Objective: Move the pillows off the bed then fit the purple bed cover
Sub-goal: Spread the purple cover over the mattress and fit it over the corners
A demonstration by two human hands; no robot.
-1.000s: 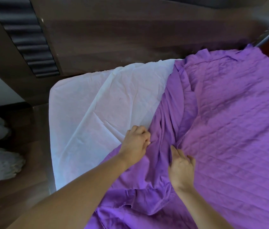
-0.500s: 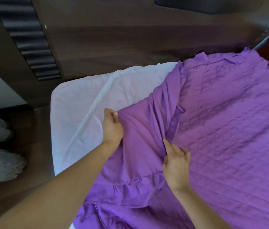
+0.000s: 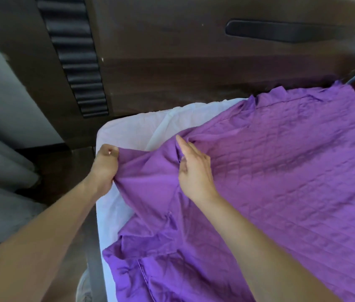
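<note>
The quilted purple bed cover (image 3: 281, 171) lies over most of the bed, its plain border bunched toward the near left. A strip of the white mattress sheet (image 3: 133, 134) shows bare at the far left corner. My left hand (image 3: 104, 166) grips the cover's edge at the bed's left side, fingers curled round the fabric. My right hand (image 3: 194, 168) lies on a fold of the cover with the index finger stretched out and the other fingers curled into the cloth. No pillows are in view.
A dark wooden headboard (image 3: 194, 79) with a black padded panel (image 3: 72, 57) stands behind the bed. Grey curtains (image 3: 0, 192) hang at the left above a dark wood floor (image 3: 67, 166). A shoe tip (image 3: 85, 288) shows beside the bed.
My left hand has pulled the cover's edge leftward across the white sheet to the bed's left side. My right hand moved up along the fold, and less white sheet shows.
</note>
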